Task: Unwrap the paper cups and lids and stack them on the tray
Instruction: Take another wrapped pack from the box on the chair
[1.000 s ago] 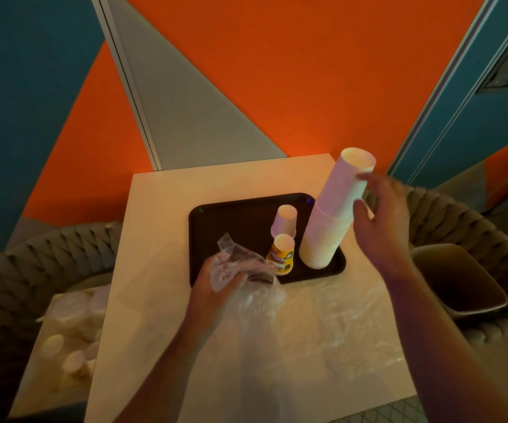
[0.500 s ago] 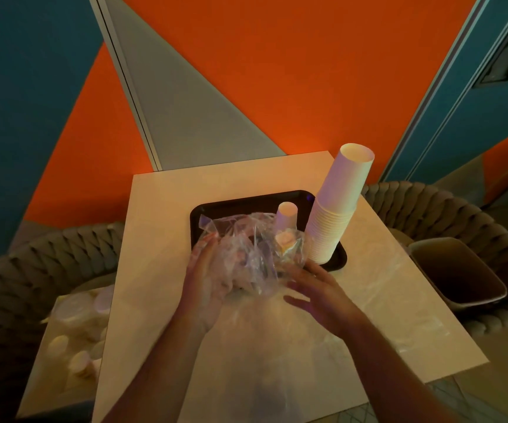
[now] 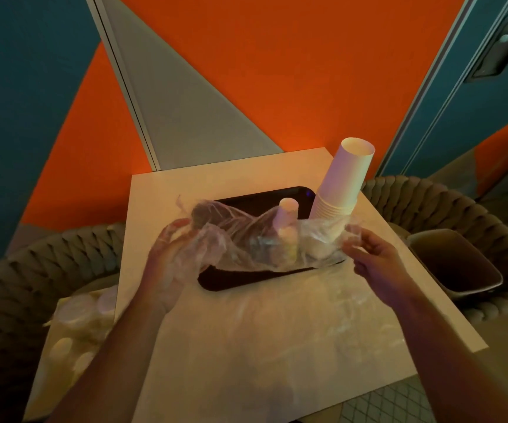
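A dark tray point(image 3: 246, 279) lies on the pale table point(image 3: 155, 193). A tall stack of white paper cups point(image 3: 342, 181) leans on the tray's right side. Two small cups point(image 3: 286, 212) stand at the tray's middle, the nearer one blurred behind plastic. A clear plastic wrapper point(image 3: 246, 239) is stretched above the tray. My left hand point(image 3: 167, 254) grips its left end, and my right hand point(image 3: 374, 254) pinches its right end. More clear plastic point(image 3: 277, 331) trails over the near table.
A box of wrapped cups and lids point(image 3: 75, 328) sits low at the left. A brown bin point(image 3: 457, 264) stands on a woven chair point(image 3: 448, 203) at the right. Another woven chair point(image 3: 48, 261) curves along the left. An orange and teal wall is behind.
My right hand left the tall cup stack, came down to the wrapper and took its right end. Both hands have drawn the plastic wide apart and lifted it over the tray.
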Available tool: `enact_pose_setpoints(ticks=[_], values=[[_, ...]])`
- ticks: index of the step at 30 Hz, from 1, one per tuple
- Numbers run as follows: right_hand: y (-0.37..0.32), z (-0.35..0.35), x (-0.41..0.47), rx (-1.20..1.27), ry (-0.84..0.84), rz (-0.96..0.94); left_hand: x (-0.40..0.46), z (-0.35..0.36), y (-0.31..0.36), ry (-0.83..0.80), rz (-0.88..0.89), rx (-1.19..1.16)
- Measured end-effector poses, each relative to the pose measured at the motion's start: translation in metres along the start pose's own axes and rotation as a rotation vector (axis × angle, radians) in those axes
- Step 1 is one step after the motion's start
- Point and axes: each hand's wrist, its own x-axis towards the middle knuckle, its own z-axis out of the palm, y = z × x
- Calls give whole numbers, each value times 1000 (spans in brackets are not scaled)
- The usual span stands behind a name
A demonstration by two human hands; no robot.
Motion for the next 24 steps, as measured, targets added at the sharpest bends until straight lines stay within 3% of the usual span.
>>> enact_pose_setpoints(ticks=[7,11,16,20,24], values=[[-28,-34,6,404,-49,226,25,-32,21,2,-53,146],[-30,-46,16,306,19,354,32,-33,33,-34,-107,295],[-36,-50,18,54,-57,300,43,-43,41,-110,-137,332],[-47,-50,17,105,-17,378,51,-48,47,-66,-111,471],[-58,-60,18,118,-94,419,57,-51,56,-53,-176,553]])
